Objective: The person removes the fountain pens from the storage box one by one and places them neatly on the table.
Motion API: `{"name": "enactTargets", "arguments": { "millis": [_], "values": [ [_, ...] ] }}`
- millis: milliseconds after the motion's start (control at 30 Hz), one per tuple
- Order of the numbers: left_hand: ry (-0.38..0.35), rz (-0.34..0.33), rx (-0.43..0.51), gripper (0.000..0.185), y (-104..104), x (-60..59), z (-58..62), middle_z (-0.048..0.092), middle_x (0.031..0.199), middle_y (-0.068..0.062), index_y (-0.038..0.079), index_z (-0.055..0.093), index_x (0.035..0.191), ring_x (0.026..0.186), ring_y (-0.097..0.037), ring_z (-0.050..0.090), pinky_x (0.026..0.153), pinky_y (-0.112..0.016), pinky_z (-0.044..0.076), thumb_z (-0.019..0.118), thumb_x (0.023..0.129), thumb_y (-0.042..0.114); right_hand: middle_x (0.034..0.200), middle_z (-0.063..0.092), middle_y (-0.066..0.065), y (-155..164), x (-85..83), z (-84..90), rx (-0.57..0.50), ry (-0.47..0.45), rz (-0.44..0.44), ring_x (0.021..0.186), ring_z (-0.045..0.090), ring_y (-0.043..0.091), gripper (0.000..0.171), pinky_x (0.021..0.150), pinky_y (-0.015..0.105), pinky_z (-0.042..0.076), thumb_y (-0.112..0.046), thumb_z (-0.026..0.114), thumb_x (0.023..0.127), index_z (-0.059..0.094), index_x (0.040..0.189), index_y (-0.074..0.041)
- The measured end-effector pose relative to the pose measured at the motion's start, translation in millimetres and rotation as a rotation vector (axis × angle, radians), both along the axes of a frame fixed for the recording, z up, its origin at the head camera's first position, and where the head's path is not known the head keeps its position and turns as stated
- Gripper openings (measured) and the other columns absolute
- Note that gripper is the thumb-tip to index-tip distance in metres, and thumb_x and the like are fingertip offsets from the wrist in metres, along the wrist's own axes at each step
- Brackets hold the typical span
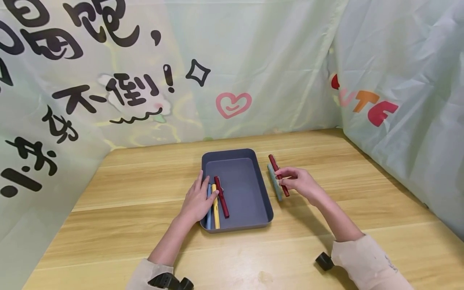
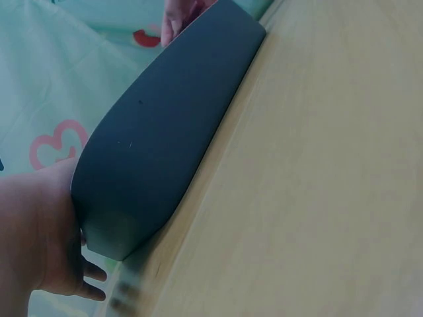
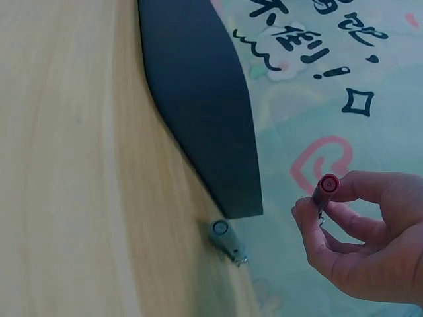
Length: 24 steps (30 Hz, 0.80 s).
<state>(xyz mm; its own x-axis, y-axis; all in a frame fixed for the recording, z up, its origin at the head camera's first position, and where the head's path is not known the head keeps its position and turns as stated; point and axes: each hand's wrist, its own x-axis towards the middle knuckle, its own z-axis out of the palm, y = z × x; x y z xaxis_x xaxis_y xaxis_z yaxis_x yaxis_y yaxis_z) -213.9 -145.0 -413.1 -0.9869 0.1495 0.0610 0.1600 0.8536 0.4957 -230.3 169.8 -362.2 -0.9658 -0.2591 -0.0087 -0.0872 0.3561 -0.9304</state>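
In the head view my left hand [image 1: 197,199] rests over the left wall of a dark grey tray [image 1: 250,189], its fingers extended and its thumb over the pens inside. A blue pen [image 1: 209,215], a yellow pen [image 1: 216,211] and a dark red pen [image 1: 222,199] lie in the tray's left part. To the tray's right, my right hand [image 1: 301,183] pinches a second dark red pen [image 1: 274,163] between thumb and fingers, raised off the table. Just under it a pale green pen [image 1: 274,183] lies on the table beside the tray's right wall.
The wooden table [image 1: 145,181] extends around the tray. Printed cloth [image 1: 282,72] hangs behind the table, and another sheet [image 1: 406,153] runs along its right edge. A black wrist camera [image 1: 324,262] sits by the right sleeve.
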Motion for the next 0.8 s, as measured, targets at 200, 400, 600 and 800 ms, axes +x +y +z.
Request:
{"name": "enactTargets", "arguments": {
  "millis": [200, 400, 600, 800],
  "values": [
    [0.012, -0.006, 0.011, 0.065, 1.0, -0.3, -0.1, -0.001, 0.152, -0.012, 0.002, 0.027, 0.144, 0.133, -0.038, 0.016, 0.103, -0.054, 0.019, 0.046, 0.094, 0.04, 0.111, 0.055, 0.028, 5.7, -4.2, -5.3, 0.002, -0.012, -0.013, 0.095, 0.059, 0.032, 0.031, 0.074, 0.028, 0.049, 0.0, 0.052, 0.088, 0.053, 0.117, 0.011],
    [0.033, -0.008, 0.015, 0.065, 0.8, -0.2, -2.0, 0.001, 0.152, -0.012, 0.0, 0.029, 0.143, 0.132, -0.039, 0.019, 0.103, -0.053, 0.019, 0.046, 0.094, 0.04, 0.111, 0.054, 0.029, 9.8, -9.4, -12.8, -0.01, -0.033, -0.021, 0.094, 0.058, 0.031, 0.033, 0.073, 0.028, 0.05, 0.001, 0.053, 0.088, 0.05, 0.118, 0.014],
    [0.014, -0.001, 0.01, 0.065, 0.7, -1.2, -3.7, -0.001, 0.153, -0.011, 0.002, 0.027, 0.144, 0.133, -0.039, 0.017, 0.104, -0.053, 0.018, 0.046, 0.094, 0.04, 0.108, 0.055, 0.028, 15.1, -13.8, -21.6, 0.014, -0.051, -0.026, 0.084, 0.057, 0.018, 0.033, 0.069, 0.026, 0.049, 0.0, 0.053, 0.088, 0.05, 0.119, 0.014],
    [0.006, 0.004, 0.021, 0.065, 1.2, 0.9, -1.2, 0.0, 0.153, -0.011, 0.003, 0.028, 0.144, 0.133, -0.038, 0.018, 0.104, -0.053, 0.018, 0.046, 0.094, 0.041, 0.108, 0.054, 0.027, 18.4, -17.3, -26.7, 0.031, -0.082, -0.03, 0.09, 0.056, 0.024, 0.033, 0.068, 0.026, 0.048, -0.001, 0.051, 0.09, 0.049, 0.121, 0.011]
  ]
}}
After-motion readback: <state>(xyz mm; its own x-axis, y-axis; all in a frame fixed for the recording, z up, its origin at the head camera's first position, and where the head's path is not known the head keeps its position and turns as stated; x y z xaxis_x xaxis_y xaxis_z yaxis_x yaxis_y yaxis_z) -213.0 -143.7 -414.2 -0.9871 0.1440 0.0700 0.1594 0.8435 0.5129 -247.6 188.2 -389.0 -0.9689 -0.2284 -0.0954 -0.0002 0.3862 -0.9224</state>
